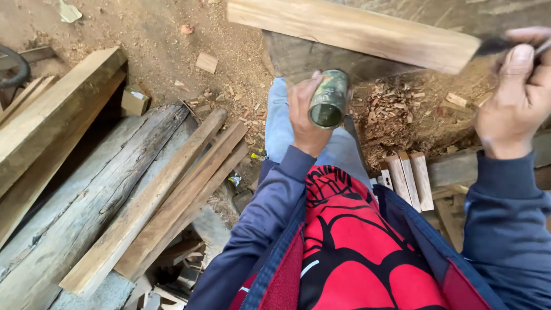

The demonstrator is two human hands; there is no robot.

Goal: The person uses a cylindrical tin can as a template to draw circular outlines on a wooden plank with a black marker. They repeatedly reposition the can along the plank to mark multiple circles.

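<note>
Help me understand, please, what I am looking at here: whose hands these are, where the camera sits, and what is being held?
The single picture comes from a camera worn on a person's head, looking down over their red top and blue jacket. There is no machine, only two bare hands. The left hand grips a greenish cylindrical handle, seen end on. The right hand is closed around a dark tool, too blurred to identify, at the end of a pale wooden plank. That plank lies across a dark wooden block. Below is a dirt floor strewn with wood chips and sawdust. Long planks and beams lie to the person's left.
</note>
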